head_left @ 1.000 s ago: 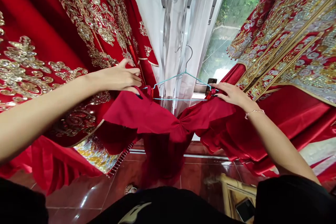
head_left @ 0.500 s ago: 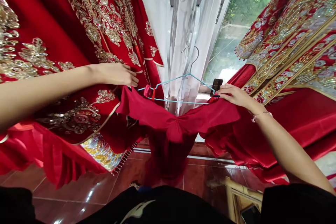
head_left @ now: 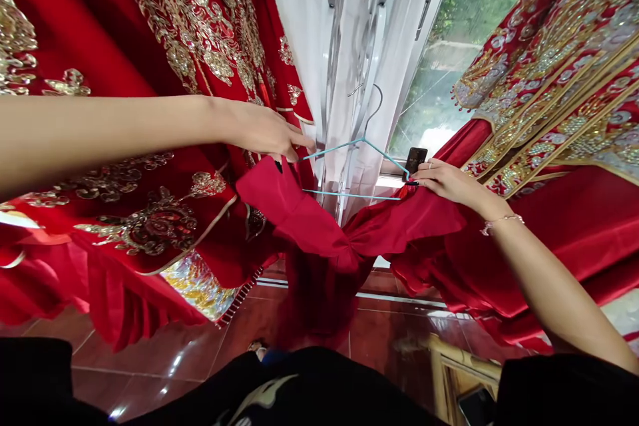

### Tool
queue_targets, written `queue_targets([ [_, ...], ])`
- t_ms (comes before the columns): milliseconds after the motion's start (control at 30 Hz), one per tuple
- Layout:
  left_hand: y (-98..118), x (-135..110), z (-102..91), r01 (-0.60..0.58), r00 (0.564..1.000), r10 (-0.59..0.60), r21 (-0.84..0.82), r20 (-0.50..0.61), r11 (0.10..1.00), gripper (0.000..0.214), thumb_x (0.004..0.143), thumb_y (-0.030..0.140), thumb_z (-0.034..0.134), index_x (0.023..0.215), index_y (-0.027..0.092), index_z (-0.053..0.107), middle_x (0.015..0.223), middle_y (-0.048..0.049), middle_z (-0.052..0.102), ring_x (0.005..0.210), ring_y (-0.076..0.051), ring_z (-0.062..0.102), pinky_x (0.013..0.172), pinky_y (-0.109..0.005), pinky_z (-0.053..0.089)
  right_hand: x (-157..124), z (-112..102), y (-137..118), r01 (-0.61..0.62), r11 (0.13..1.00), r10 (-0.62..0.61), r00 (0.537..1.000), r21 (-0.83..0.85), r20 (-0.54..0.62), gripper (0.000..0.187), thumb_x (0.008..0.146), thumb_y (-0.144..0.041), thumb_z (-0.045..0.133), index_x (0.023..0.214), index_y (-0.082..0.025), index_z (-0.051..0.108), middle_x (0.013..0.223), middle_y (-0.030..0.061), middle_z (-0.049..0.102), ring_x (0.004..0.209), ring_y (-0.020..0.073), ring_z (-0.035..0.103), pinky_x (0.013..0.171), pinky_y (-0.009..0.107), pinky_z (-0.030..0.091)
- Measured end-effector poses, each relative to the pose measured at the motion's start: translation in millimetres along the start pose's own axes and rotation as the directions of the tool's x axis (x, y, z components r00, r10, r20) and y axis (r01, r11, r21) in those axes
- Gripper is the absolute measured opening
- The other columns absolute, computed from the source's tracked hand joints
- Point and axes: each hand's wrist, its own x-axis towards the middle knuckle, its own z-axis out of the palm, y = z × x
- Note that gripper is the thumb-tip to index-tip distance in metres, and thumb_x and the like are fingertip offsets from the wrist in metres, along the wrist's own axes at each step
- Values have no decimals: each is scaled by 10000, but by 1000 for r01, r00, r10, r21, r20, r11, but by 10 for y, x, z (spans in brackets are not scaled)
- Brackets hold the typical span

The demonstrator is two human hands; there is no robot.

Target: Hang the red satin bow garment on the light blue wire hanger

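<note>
Bright daylight enters through the far window (head_left: 464, 33), glaring on the near floor tiles (head_left: 164, 366); edges bend and stretch.

The left hand (head_left: 259, 134) pinches the left end of a pale blue wire hanger (head_left: 349, 194), and the right hand (head_left: 446, 181) pins a red satin garment (head_left: 309, 226) to its right end. The garment sags between them in front of a white curtain (head_left: 349, 46). Gold-embroidered red robes (head_left: 150, 46) hang on both sides above the red tiled floor (head_left: 379, 333).
</note>
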Motion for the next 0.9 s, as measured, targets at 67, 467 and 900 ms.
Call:
queue_targets([
  [67,-51,40,-18,-25,999,25,6,25,1000,333,1035,337,449,1176,90,622,1377,-121,612,1450,-233,395,1232,-425,290,-10,4,1,4,1000,-4,1000,-6,-8,493,1015,-499,373,956,-237,787,929,118,750,836,273,624,826,455,496],
  [467,-816,461,-95,-129,748,395,-467,533,875,323,895,422,638,674,188,624,783,-20,655,797,-222,698,909,-411,552,-8,96,26,84,995,-88,994,-54,-70,488,1040,-453,359,996,-203,776,954,113,768,885,260,664,831,415,516],
  [900,-283,1140,-287,340,579,246,-505,777,793,297,667,228,909,639,97,643,571,50,575,669,-146,573,863,-426,568,-100,175,-1,65,998,-67,993,-27,-102,492,1038,-465,354,1004,-222,781,926,112,758,853,264,658,843,442,531],
])
